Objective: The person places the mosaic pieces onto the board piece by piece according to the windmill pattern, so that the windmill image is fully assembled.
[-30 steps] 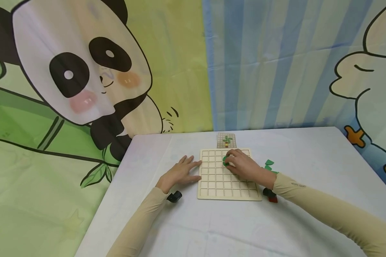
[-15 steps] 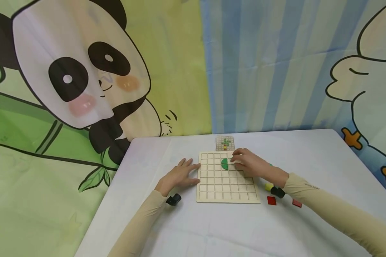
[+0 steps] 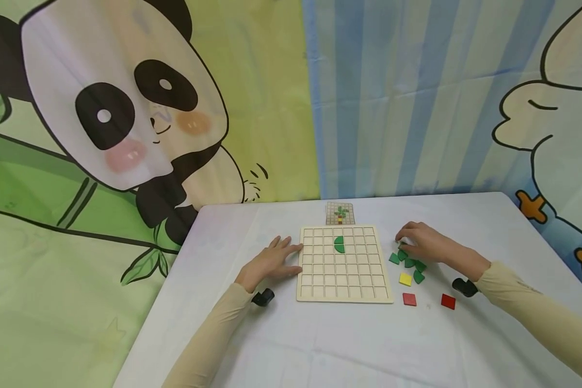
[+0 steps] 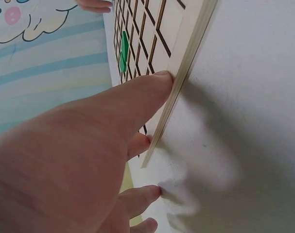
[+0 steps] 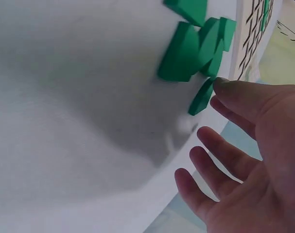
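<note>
My left hand rests at the left edge of a wooden grid board, fingers spread. In the left wrist view its thumb touches the board's rim. Two green quarter-circle tiles sit one above the other in the board's upper cells. Right of the board my right hand is over a group of loose green tiles. In the right wrist view its thumb and index finger pinch one green tile at the edge of the group; the other fingers are spread.
A small pattern card lies behind the board. A yellow square tile, a red square tile and another red tile lie right of the board on the white table. A printed curtain hangs behind.
My right hand has left the green tiles on the board and moved right to the loose green tiles, uncovering the second tile on the board. My left hand has stayed in place.
</note>
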### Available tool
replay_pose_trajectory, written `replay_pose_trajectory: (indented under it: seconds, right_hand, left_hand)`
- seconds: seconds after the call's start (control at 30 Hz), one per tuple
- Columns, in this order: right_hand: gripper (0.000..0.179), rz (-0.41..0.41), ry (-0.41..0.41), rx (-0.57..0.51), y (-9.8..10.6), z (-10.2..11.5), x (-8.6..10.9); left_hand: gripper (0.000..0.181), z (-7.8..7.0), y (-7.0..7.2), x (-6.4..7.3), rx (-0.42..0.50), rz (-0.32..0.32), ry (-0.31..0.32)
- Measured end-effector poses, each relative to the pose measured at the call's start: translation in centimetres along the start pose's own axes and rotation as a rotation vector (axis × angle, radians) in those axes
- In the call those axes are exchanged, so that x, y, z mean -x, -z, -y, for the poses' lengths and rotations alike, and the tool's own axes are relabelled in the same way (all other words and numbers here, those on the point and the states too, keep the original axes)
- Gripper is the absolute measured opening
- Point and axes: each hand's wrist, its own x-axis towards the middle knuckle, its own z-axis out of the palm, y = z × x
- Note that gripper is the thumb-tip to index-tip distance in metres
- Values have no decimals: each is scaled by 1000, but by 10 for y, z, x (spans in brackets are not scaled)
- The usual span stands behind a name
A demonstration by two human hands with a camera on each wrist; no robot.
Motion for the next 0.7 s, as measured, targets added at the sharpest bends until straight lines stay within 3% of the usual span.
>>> replay_pose_trajectory:
  seconds: [0.53,0.7]
  right_hand:
    - [28,-23,-59,19,-9,-13,7]
    - [23,-30,-43,20,-8,-11,6]
  left_hand:
    - [72,-1,1,-3,-10,18,15]
    - [72,0,0,-2,-7,20,26]
